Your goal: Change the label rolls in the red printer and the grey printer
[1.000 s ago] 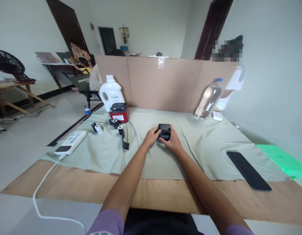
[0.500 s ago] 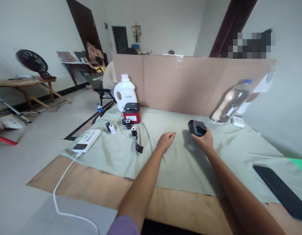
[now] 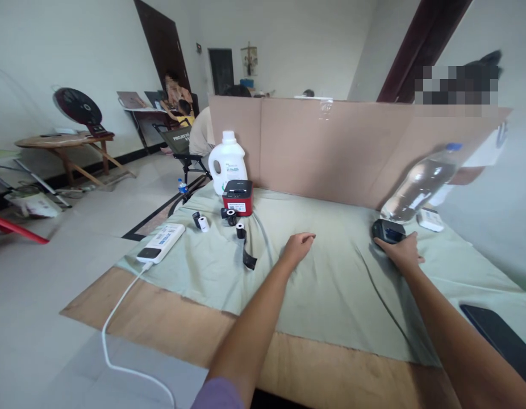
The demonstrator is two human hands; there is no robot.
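We are reading little here: the chair back (image 3: 178,137) behind the table is showing "PROJE", and the white jug (image 3: 228,162) and red printer (image 3: 238,197) are carrying labels too small to make out. Our right hand (image 3: 401,254) is gripping the small black device (image 3: 387,230) on the green cloth (image 3: 331,278), near the water bottle (image 3: 420,183); half a second ago it was holding it nearer the middle. Our left hand (image 3: 297,247) is resting loosely curled on the cloth, holding nothing.
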